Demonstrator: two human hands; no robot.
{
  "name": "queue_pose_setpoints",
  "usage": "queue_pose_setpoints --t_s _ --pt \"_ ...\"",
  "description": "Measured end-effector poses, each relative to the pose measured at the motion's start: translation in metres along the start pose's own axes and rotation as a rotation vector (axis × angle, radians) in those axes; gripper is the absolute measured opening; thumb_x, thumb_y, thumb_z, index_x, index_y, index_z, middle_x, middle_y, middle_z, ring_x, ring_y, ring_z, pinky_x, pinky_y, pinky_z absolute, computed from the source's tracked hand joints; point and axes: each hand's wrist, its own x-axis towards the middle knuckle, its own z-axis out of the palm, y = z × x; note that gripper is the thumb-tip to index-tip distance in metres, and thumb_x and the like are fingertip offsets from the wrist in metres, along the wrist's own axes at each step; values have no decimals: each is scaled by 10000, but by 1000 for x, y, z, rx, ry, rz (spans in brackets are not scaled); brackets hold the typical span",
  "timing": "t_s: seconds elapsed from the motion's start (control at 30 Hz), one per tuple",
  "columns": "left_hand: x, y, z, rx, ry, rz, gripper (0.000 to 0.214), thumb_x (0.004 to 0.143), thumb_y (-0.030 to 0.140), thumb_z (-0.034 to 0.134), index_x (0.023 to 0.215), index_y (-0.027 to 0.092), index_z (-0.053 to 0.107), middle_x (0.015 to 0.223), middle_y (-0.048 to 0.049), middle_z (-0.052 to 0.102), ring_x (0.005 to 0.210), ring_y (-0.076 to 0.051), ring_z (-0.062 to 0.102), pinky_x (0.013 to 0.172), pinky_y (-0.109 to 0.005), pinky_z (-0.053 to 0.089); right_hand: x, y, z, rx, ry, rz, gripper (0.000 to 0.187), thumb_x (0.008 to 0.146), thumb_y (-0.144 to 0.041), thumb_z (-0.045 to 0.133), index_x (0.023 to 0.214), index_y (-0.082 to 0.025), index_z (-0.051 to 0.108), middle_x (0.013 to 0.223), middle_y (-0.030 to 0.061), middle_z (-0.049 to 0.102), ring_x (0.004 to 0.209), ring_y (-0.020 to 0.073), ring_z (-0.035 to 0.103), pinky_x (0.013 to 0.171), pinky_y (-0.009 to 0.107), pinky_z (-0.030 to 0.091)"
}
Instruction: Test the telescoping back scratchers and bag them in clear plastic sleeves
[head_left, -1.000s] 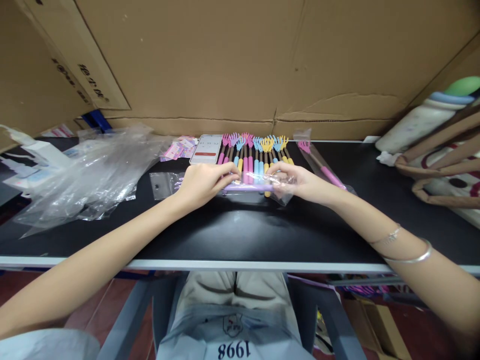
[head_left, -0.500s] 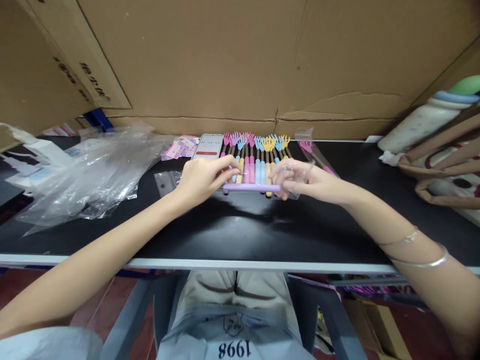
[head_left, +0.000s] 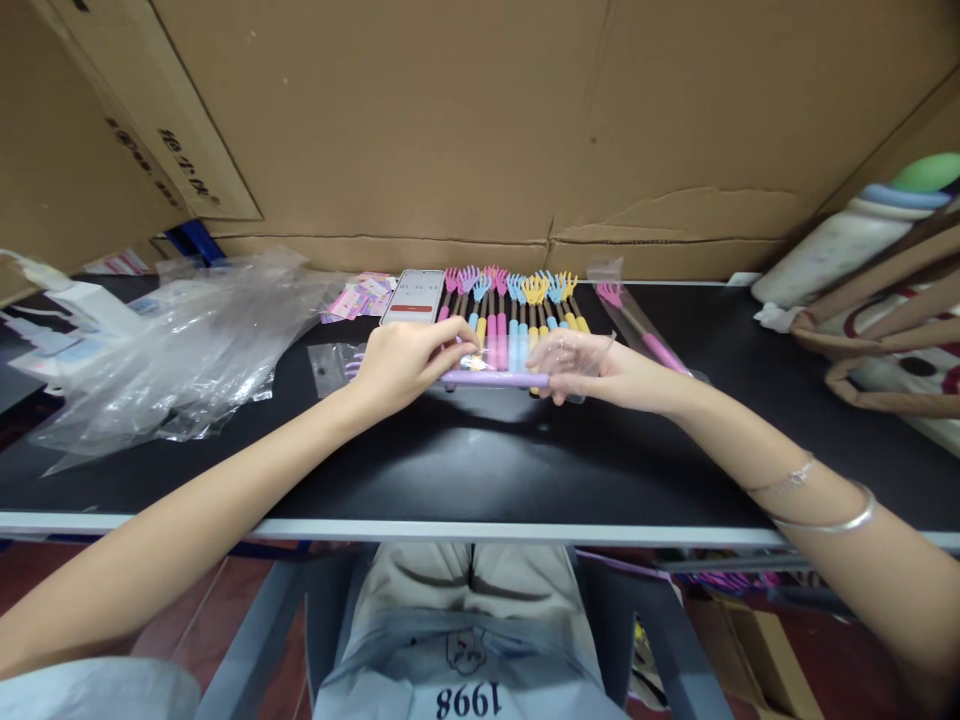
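Bare forearms, jewellery on one wrist

The right wrist carries two silver pieces — a thin chain bracelet and a plain bangle. Light grey clothing below shows "1998" printed in dark digits — seen upside down.

Both hands, left and right, on a purple scratcher half inside a clear sleeve.

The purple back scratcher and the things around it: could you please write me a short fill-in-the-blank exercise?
1. Both hands hold a back scratcher with a ____ handle.
2. The right hand holds a clear plastic ____ over its end.
3. The phone lies to the ____ of the row of scratchers.

Missing words: purple; bag; left
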Motion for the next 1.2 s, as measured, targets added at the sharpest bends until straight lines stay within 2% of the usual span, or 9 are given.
queue_pose_setpoints --t_s 0.37,0.5,0.87,1.03,1.2 --pt "-1 4 3 -20 -63 -2 292 940 400 430 877 233 661 707 27 676 601 -114 570 571 -206 319 1 -1 3 -30 37 -70 377 896 -493 538 1046 -152 485 815 42 640 639 99 581 579 235 444" --pt "-1 6 3 -27 -64 7 297 932 410 429 883 238 666 646 37 640 564 -107 545 563 -206 312 2 -1 3 -38 50 -81 377 897 -507 527 1027 -155 490 804 42 636 633 101 570 585 237 448" --pt "-1 5 3 -118 -127 36 299 849 514 548 921 238 638 640 62 633 540 -83 537 552 -184 308 2 1 6 -42 82 -83 389 904 -525 514 1026 -157 486 757 46 659 620 102 578 549 221 427" --pt "-1 5 3 -99 -115 28 319 840 541 552 919 248 649 631 56 620 544 -90 531 546 -184 306 3 -2 7 -45 143 -77 374 868 -520 572 989 -173 507 756 41 666 614 111 589 557 232 453" --pt "0 4 4 -64 -95 14 344 846 566 543 926 252 656 623 53 608 545 -94 532 544 -187 312 3 -2 5 -57 266 -90 383 851 -543 585 985 -185 559 741 14 631 613 114 580 621 258 492"
